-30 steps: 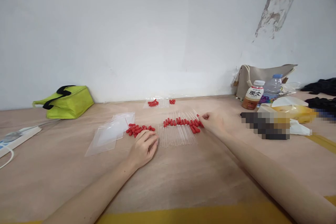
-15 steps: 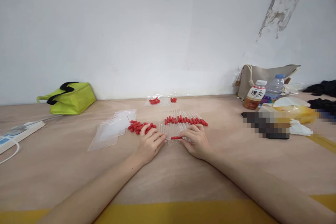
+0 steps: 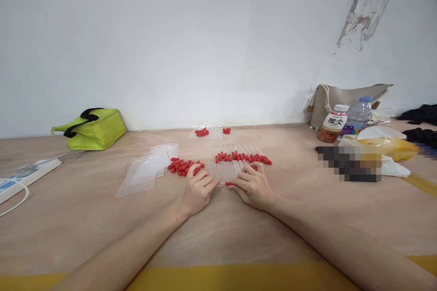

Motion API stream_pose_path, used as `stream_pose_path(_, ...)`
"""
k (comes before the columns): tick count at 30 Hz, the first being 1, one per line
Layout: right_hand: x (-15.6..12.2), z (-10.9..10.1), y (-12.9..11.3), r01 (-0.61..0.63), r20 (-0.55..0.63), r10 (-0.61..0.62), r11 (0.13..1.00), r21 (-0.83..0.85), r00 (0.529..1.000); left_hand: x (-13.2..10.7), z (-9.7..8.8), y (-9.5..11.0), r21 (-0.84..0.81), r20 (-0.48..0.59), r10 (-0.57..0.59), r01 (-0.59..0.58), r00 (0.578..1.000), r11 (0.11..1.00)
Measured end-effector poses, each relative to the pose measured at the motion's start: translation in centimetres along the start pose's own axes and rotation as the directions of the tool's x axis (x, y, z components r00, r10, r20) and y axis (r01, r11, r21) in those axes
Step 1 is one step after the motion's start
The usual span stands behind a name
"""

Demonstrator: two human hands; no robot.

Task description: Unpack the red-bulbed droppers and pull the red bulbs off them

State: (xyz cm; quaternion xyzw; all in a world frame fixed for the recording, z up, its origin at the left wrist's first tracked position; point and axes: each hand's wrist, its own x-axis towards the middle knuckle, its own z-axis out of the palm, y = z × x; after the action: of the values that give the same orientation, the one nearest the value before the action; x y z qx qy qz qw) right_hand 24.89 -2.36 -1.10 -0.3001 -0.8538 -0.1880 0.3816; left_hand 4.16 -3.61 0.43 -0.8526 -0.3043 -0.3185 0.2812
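Observation:
My left hand (image 3: 198, 192) pinches a thin clear glass dropper tube (image 3: 222, 184), mostly hidden in the fingers. Facing it, my right hand (image 3: 255, 186) is closed on a red rubber bulb (image 3: 227, 184) at the tube's right end; how far the tube reaches inside cannot be seen. Just beyond the hands lie several bare glass tubes (image 3: 221, 170) side by side. Behind them is a row of droppers with red bulbs fitted (image 3: 235, 157), tips pointing away. A pile of loose red bulbs (image 3: 180, 166) lies beside my left hand, partly behind its fingers.
Clear plastic bags (image 3: 136, 179) lie left of the pile. Near the wall rests another bag with red bulbs (image 3: 202, 132). A lime-green bag (image 3: 97, 129) and power strip (image 3: 30, 175) are at left; a drink bottle (image 3: 333, 123) and beige bag (image 3: 351, 93) at right.
Both hands have shifted slightly toward me with the tube and bulb. Less of the red bulb shows between them, as my right fingers now cover more of it.

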Motion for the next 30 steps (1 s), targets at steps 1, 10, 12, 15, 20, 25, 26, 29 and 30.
stream_pose_path(1, 0.0, -0.1, 0.0, 0.014, 0.004, -0.014, 1.000, 0.001, 1.000, 0.0, 0.0, 0.0, -0.002, -0.004, 0.000, 0.000, 1.000, 1.000)
stream_pose_path(10, -0.2, -0.3, 0.1, 0.030, 0.035, -0.032, 0.999, 0.039, 0.999, -0.2, 0.0, 0.0, -0.053, -0.010, 0.002, -0.002, 1.000, 0.999)
stream_pose_path(12, -0.2, -0.3, 0.0, 0.011, 0.040, -0.013, 0.999, 0.052, 0.999, 0.0, 0.0, 0.1, -0.058, -0.009, -0.005, 0.005, 1.000, 0.998)
stream_pose_path(15, -0.2, -0.5, 0.0, -0.010, 0.055, 0.006, 0.997, 0.074, 0.998, 0.1, -0.2, 0.3, -0.062, 0.013, -0.015, 0.016, 1.000, 0.998)
stream_pose_path(20, -0.9, -1.2, 0.9, -0.110, 0.020, 0.109, 0.988, 0.110, 0.994, -0.9, -0.6, -0.7, -0.044, 0.044, -0.108, 0.109, 0.993, 0.993)
stream_pose_path(25, -1.2, -1.5, 2.5, -0.315, -0.036, 0.348, 0.884, 0.344, 0.937, -1.9, 0.2, -1.5, -0.141, 0.046, -0.210, 0.214, 0.977, 0.967)
stream_pose_path(26, -1.2, -1.5, 2.9, -0.361, -0.036, 0.407, 0.844, 0.397, 0.913, -1.9, 0.3, -1.6, -0.154, 0.056, -0.223, 0.229, 0.973, 0.961)
stream_pose_path(29, -1.5, -1.3, 5.1, -0.520, -0.018, 0.593, 0.721, 0.458, 0.805, -2.0, 0.7, -2.0, -0.134, 0.083, -0.289, 0.298, 0.954, 0.945)
stream_pose_path(30, -1.7, -1.3, 6.0, -0.576, -0.001, 0.646, 0.681, 0.453, 0.763, -2.0, 0.8, -2.2, -0.119, 0.090, -0.306, 0.315, 0.948, 0.941)
